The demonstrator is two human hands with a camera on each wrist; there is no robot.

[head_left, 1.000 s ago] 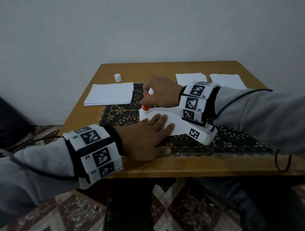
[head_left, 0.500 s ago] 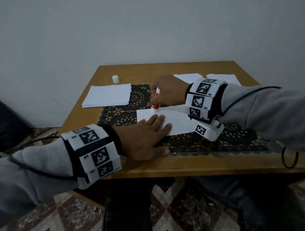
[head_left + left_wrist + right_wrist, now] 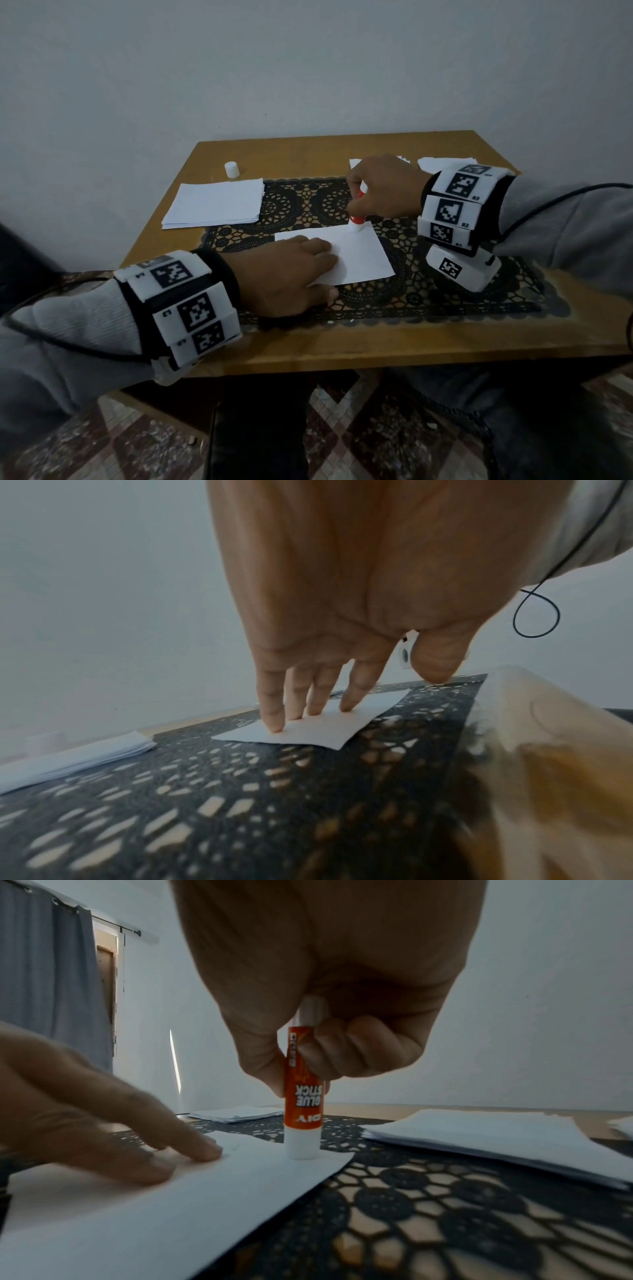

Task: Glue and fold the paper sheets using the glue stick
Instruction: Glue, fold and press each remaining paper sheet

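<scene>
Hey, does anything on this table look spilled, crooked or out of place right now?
Nothing stands out. The glue stick stands upright on the sheet, and its loose cap stands upright by the paper stack.

The glue stick (image 3: pixel 303 1096) stands on the paper sheet (image 3: pixel 359 257); left hand (image 3: pixel 287 274) lies left, stacks (image 3: pixel 496 1139) right.

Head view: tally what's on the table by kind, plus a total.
Paper stacks: 3, left, behind the right hand, far right
Single sheet: 1
Glue stick: 1
Cap: 1
Lace mat: 1
Total: 7
</scene>
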